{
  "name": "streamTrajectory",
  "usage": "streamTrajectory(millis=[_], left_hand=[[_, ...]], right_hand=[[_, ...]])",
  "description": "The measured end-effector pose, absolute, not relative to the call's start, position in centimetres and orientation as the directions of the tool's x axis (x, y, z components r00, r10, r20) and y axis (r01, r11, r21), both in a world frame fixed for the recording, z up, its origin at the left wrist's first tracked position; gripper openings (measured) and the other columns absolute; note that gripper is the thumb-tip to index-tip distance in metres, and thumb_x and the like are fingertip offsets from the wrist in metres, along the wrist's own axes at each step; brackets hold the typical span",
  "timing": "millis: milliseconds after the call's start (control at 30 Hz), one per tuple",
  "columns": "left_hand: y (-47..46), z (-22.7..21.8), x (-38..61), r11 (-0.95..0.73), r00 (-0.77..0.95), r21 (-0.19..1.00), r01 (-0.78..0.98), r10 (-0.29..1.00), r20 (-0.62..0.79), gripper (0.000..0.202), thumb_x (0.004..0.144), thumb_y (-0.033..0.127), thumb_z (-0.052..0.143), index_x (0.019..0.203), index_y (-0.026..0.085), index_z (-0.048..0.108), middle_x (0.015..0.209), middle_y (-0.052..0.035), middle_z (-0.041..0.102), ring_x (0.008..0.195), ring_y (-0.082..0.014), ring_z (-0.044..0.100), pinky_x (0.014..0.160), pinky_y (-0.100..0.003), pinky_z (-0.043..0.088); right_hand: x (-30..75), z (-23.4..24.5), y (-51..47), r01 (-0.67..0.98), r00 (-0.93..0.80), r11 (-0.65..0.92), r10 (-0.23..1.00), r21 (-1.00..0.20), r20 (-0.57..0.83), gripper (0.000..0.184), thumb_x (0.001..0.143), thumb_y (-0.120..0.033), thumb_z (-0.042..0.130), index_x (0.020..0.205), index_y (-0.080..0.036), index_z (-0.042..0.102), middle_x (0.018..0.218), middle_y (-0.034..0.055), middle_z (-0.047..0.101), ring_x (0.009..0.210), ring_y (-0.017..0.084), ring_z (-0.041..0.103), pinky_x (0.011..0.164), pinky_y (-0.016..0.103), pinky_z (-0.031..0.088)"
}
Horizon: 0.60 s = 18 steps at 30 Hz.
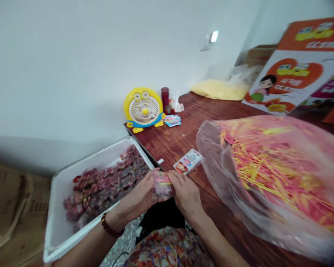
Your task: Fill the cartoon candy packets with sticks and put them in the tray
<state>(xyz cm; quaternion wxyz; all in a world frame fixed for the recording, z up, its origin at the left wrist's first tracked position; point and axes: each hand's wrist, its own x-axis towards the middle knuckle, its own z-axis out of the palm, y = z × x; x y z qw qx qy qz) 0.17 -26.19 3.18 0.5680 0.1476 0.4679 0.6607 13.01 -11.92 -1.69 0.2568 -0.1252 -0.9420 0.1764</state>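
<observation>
My left hand (139, 198) and my right hand (185, 194) both grip a small clear packet (161, 185) filled with pink and yellow pieces, held at the near edge of a dark wooden table (183, 137). My left wrist wears a bead bracelet. A small printed card (188, 161) with a cartoon picture lies on the table just beyond my right hand's fingers. A big clear plastic bag (275, 178) of pink and yellow sticks lies to the right of my hands.
A white foam box (61, 185) of dark red packets stands to the left, below the table edge. At the table's far end are a yellow toy-shaped fan (143, 109), a dark red jar (165, 98), small cards (172, 120) and a yellow bag (218, 89). Printed cartons (297, 70) stand at the right.
</observation>
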Motion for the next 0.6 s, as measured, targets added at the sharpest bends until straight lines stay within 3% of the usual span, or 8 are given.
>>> streamTrajectory(millis=[133,300,367,433,533,600], left_hand=[[-29.1,1.8,-3.0,0.046,-0.511,0.719,-0.693,0.673,-0.535,0.057,0.082,0.039,0.073,0.132,0.028,0.049,0.125,-0.0075,0.066,0.098,-0.0219,0.069,0.084,-0.039,0.058],[-31.0,-1.0,-7.2,-0.021,-0.694,0.792,-0.611,0.495,-0.523,0.058,0.071,0.026,0.075,0.124,0.023,0.054,0.110,-0.0057,0.070,0.091,-0.0198,0.069,0.080,-0.034,0.057],[-31.6,-2.2,-10.2,-0.048,-0.776,0.845,-0.533,0.425,-0.465,0.052,0.070,0.027,0.073,0.119,0.021,0.056,0.109,-0.0058,0.070,0.090,-0.0195,0.069,0.080,-0.034,0.057],[-32.3,-3.6,-14.4,-0.035,-0.863,0.905,-0.423,0.321,-0.391,0.046,0.070,0.029,0.073,0.113,0.020,0.058,0.108,-0.0053,0.070,0.086,-0.0176,0.069,0.077,-0.032,0.057],[-33.3,-6.4,-21.9,0.129,-0.962,0.954,-0.272,-0.039,-0.269,0.039,0.071,0.028,0.071,0.108,0.018,0.061,0.096,-0.0031,0.069,0.078,-0.0151,0.068,0.069,-0.027,0.057],[-33.6,-8.5,-26.5,0.204,-0.953,0.939,-0.276,-0.184,-0.240,0.038,0.074,0.027,0.071,0.109,0.018,0.060,0.093,-0.0034,0.068,0.077,-0.0158,0.068,0.068,-0.028,0.057]], right_hand=[[6.9,-2.4,-14.5,0.006,-0.919,0.971,0.099,-0.239,0.383,0.037,0.095,-0.016,0.050,0.129,-0.027,0.059,0.127,0.0071,0.068,0.107,0.026,0.062,0.083,0.039,0.049],[-0.2,-4.5,-15.6,-0.159,-0.926,0.957,-0.059,-0.244,0.372,0.035,0.096,-0.016,0.048,0.130,-0.023,0.055,0.133,0.0077,0.064,0.116,0.024,0.058,0.090,0.042,0.046],[-2.1,-5.1,-14.9,-0.106,-0.928,0.962,-0.006,-0.251,0.372,0.040,0.094,-0.015,0.052,0.133,-0.022,0.054,0.141,0.0115,0.058,0.126,0.028,0.052,0.100,0.047,0.042],[-3.1,-5.8,-13.6,0.033,-0.927,0.965,0.127,-0.260,0.353,0.044,0.088,-0.017,0.059,0.132,-0.021,0.056,0.146,0.0161,0.053,0.132,0.034,0.047,0.106,0.056,0.035],[-3.1,-7.0,-11.5,0.241,-0.913,0.937,0.307,-0.252,0.269,0.046,0.082,-0.022,0.067,0.127,-0.018,0.060,0.147,0.0196,0.050,0.135,0.039,0.044,0.108,0.061,0.032],[-2.7,-7.7,-10.6,0.296,-0.917,0.932,0.338,-0.208,0.213,0.047,0.082,-0.024,0.067,0.129,-0.017,0.059,0.147,0.0199,0.051,0.136,0.038,0.043,0.109,0.060,0.031]])
